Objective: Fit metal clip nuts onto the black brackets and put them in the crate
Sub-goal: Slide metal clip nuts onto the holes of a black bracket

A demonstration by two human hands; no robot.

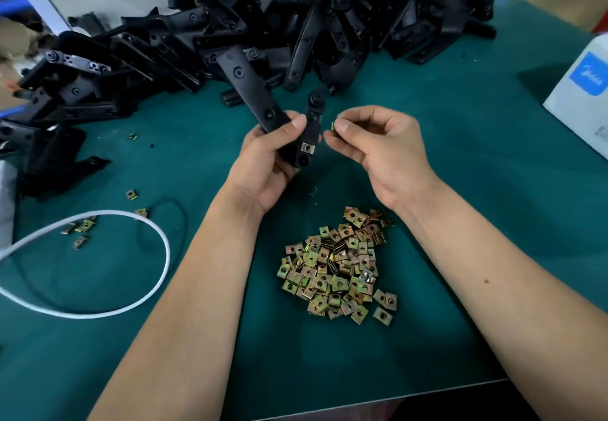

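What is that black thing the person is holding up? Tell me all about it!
The black bracket is a long, flat, matte bar, plastic by the look of it, with round holes along it. A narrower arm branches off its lower part. The left hand grips that lower part, tilting it above the green table. One silvery clip nut already sits on it. The right hand pinches another clip nut just beside it.

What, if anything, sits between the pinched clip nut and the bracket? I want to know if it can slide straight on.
Nothing visible. The right hand pinches the clip nut just right of the bracket gripped by the left hand, with only open air between.
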